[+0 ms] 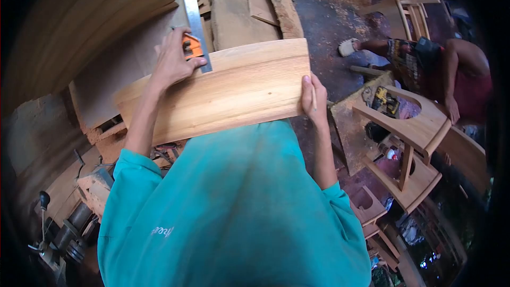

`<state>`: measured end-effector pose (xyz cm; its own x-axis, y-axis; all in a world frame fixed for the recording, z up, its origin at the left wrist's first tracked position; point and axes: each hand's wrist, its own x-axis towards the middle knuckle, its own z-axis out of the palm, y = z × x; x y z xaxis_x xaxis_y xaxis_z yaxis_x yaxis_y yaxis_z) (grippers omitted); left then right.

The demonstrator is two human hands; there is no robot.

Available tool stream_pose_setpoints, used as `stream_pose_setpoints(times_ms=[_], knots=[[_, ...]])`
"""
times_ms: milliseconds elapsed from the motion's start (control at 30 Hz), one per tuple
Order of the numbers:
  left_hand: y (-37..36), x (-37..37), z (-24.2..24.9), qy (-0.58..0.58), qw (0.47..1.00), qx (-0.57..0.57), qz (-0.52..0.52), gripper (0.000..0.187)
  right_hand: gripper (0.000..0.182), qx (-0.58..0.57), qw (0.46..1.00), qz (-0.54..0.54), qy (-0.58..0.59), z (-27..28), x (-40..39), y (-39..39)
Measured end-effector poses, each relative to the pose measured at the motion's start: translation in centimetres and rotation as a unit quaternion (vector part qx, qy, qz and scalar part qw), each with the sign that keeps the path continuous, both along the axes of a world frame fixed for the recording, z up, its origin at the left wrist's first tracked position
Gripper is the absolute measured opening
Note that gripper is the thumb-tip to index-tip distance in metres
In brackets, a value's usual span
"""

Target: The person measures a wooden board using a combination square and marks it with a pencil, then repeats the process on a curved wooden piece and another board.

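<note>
Pale wooden board (223,90), long, smooth, grain running lengthwise, held roughly level, tilted slightly, gripped at right short end. Combination square (194,32), steel blade with orange head, pressed against board's far long edge near left end. Pencil (314,95) lies along right end.

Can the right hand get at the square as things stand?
Probably not at once. The right hand grips the board's right end and pinches a pencil; the square sits at the far left end, under the left hand. Nothing blocks the path across the board.
</note>
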<state>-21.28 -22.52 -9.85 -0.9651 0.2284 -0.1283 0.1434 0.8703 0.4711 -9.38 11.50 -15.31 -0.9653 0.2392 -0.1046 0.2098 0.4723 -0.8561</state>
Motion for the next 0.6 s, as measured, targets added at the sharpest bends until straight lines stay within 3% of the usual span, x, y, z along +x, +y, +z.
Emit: stream_pose_setpoints(times_ms=[400, 500, 600], knots=[[1.1, 1.0, -0.1, 0.023, 0.998, -0.057, 0.023, 0.078, 0.05, -0.005, 1.0, 0.006, -0.007, -0.2, -0.4, 0.3], [0.9, 1.1, -0.4, 0.016, 0.998, -0.055, 0.031, 0.079, 0.057, -0.039, 0.998, -0.049, -0.012, -0.7, -0.7, 0.2], [1.1, 0.9, 0.0, -0.01, 0.998, -0.048, 0.031, 0.079, 0.058, 0.026, 0.997, -0.076, -0.003, -1.2, -0.5, 0.7]])
